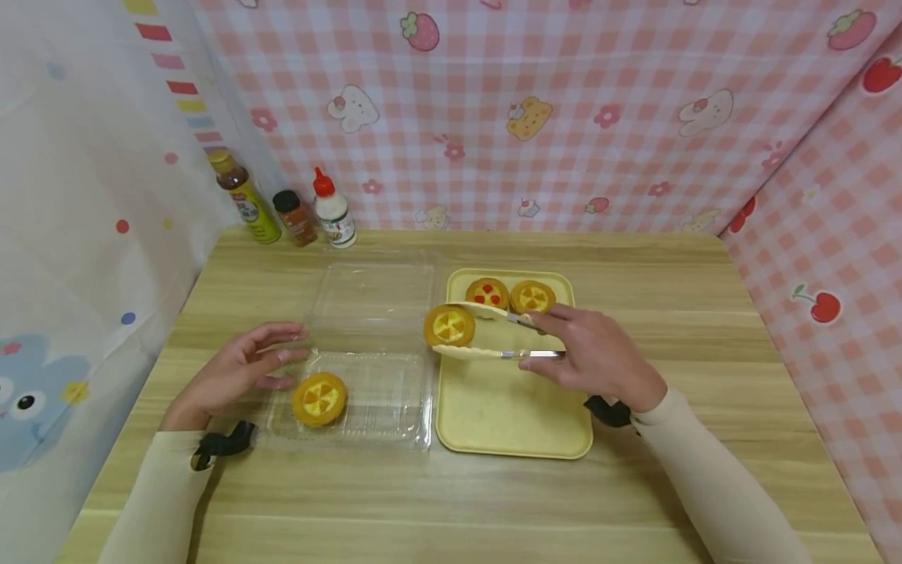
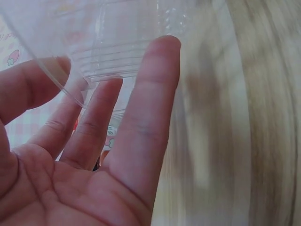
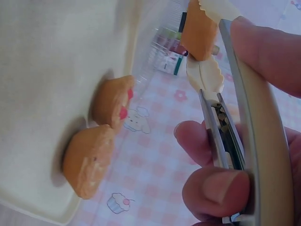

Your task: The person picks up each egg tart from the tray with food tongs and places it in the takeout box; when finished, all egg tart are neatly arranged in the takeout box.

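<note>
Long cream sleeves (image 1: 158, 489) are worn with black wrist straps (image 1: 225, 443).

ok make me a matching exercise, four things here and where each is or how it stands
Things
1. tongs
2. tart with red topping
3. clear plastic box
4. bottle with red cap

Places and states
A. on the yellow tray, beside another tart
B. standing at the back left of the table
C. in the right hand
D. open, with one tart inside

Right pairs: 1-C, 2-A, 3-D, 4-B
</note>
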